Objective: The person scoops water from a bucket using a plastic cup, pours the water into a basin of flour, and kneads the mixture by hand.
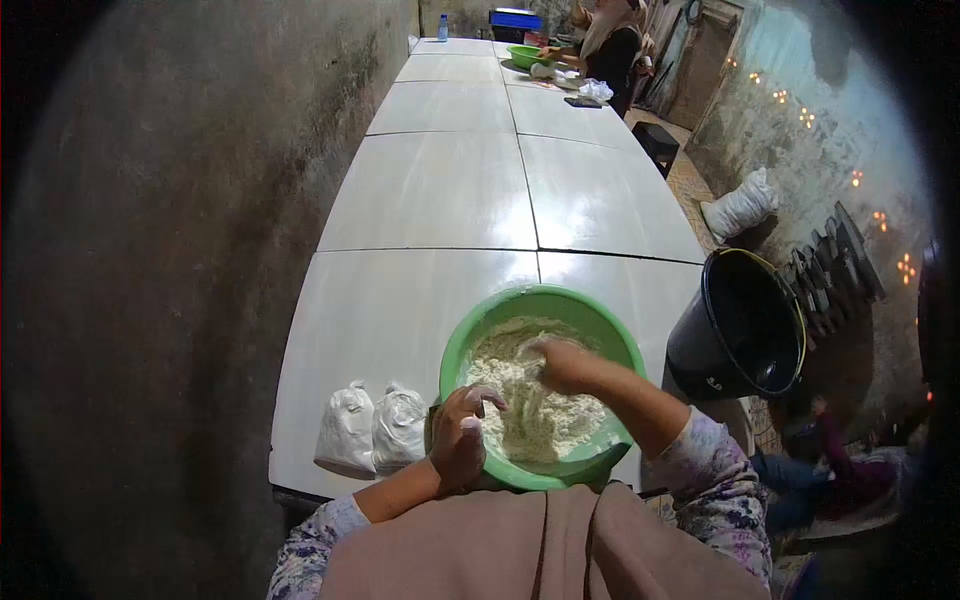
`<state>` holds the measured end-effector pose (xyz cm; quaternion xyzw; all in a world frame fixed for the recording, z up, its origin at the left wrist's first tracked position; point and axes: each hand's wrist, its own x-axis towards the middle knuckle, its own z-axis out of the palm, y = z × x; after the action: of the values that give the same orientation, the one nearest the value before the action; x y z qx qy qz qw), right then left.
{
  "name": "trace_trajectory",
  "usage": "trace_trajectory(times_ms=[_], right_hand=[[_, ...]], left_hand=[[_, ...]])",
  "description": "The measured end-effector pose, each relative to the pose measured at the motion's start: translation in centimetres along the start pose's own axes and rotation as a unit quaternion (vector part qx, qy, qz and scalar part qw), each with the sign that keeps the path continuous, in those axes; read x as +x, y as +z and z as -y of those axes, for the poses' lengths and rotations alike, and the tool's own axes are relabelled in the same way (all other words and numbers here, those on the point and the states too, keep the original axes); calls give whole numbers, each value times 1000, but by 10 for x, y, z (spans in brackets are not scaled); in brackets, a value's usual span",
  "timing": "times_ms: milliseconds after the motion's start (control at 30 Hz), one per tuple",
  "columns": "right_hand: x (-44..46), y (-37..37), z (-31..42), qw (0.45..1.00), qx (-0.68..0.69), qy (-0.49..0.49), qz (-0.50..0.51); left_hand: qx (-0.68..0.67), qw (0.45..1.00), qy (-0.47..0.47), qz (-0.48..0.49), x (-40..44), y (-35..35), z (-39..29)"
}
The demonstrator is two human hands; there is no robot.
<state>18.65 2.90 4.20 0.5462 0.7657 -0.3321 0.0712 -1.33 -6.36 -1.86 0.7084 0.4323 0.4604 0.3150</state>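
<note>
A green plastic basin (612, 335) stands at the near end of the table, holding pale, crumbly flour mixture (535, 415). My left hand (460, 435) is at the basin's left side, its bent, flour-dusted fingers closed over the rim. Inside the basin, my right hand (560, 365) is in the mixture; motion blurs it and its fingertips are hard to make out. Two clear plastic bags of white powder, the left bag (346, 428) and the right bag (400, 427), sit side by side to the left of my left hand.
A black bucket (735, 325) stands right of the basin. The long white-tiled table (430, 190) runs away to another person (612, 55) beside a second green basin (522, 57). A white sack (742, 205) rests on the floor at right; a wall (200, 250) borders the left.
</note>
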Motion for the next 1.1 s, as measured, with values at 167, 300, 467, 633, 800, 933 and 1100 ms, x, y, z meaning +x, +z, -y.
trace_trajectory(times_ms=[167,300,467,633,800,933,1100], right_hand=[[49,15,-34,994,74,82,-18],[35,46,-2,988,-91,-122,-12],[3,86,-29,934,-185,-302,40],[-30,66,-69,950,-185,-251,16],[-18,27,-66,983,-43,-154,-92],[-22,-6,-40,978,-74,-112,-162],[-21,-9,-62,990,-127,-44,-44]], left_hand=[[-82,996,45,7,3,4,-3],[-77,995,64,-3,6,1,-5],[-71,995,62,16,4,-4,-3],[-61,996,68,20,5,-4,-6],[-70,997,38,12,6,1,-9],[-50,998,24,16,5,1,-8],[-43,999,27,19,5,0,-12]])
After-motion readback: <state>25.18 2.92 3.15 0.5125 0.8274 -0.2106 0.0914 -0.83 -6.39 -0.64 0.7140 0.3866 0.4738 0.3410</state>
